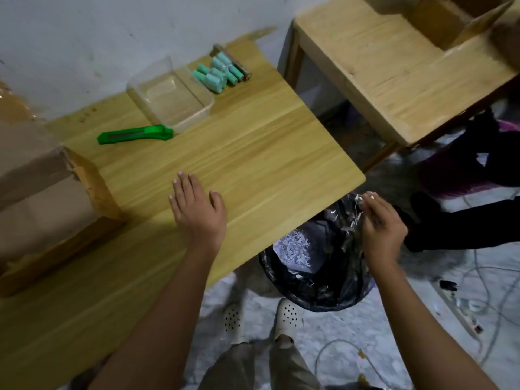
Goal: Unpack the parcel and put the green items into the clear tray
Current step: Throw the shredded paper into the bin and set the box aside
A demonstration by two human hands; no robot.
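Apparently the unpacking is nearly over and the step in hand is clearing rubbish. The right hand, at the lower right of the frame, has its grip closed on a crumpled scrap of clear plastic wrapping over a black bin bag that stands on the floor past the desk's corner. The left hand lies flat on the pale wooden desk with its grip wide and holding nothing.

The clear rectangular plastic tray sits in the upper middle of the frame with nothing in it. The pale green cylindrical items lie in a small heap just beside its far right wall, so sorting has not begun. The next move probably calls for dropping the wrapping, then reaching across the desk to lift the cylinders over the tray wall.

A bright green plastic utility knife lies just beside the tray's near corner and may count as a green item too. The torn brown cardboard parcel fills the left edge, clear of the reach. A second wooden table in the upper right carries an open cardboard box. Nothing blocks the way to the cylinders.
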